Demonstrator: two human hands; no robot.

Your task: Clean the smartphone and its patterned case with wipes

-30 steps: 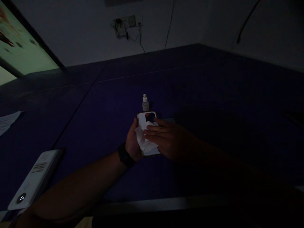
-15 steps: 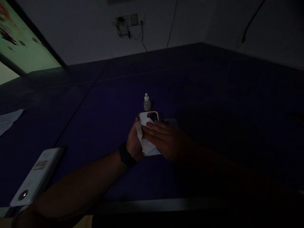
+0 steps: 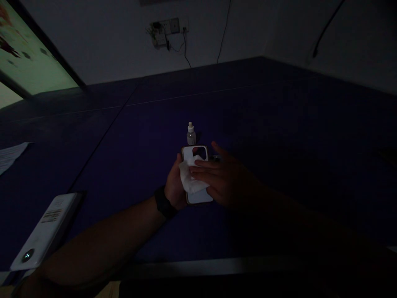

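My left hand [image 3: 175,185], with a dark watch on its wrist, is closed around the left edge of a phone case [image 3: 198,198]. The case has a pale back, a brown rim and a camera cutout at its top. With outstretched fingers, my right hand [image 3: 221,178] holds a white tissue [image 3: 191,181] pressed flat on the case; its thumb stands apart. Just beyond the case, a small dropper bottle [image 3: 191,135] with a white top stands upright. A phone's camera lenses [image 3: 215,158] show beside the case, the rest hidden by my right hand.
A white power bank [image 3: 46,229] with a round display lies at the left, close to my left forearm. A printed sheet [image 3: 12,156] lies at the far left of the dark purple table [image 3: 149,136]. Wall sockets with cables [image 3: 167,29] are at the back.
My right hand has shifted slightly, its thumb now raised away from the fingers. The tissue has spread out across the middle of the case, baring the case's lower part. My left hand keeps its hold.
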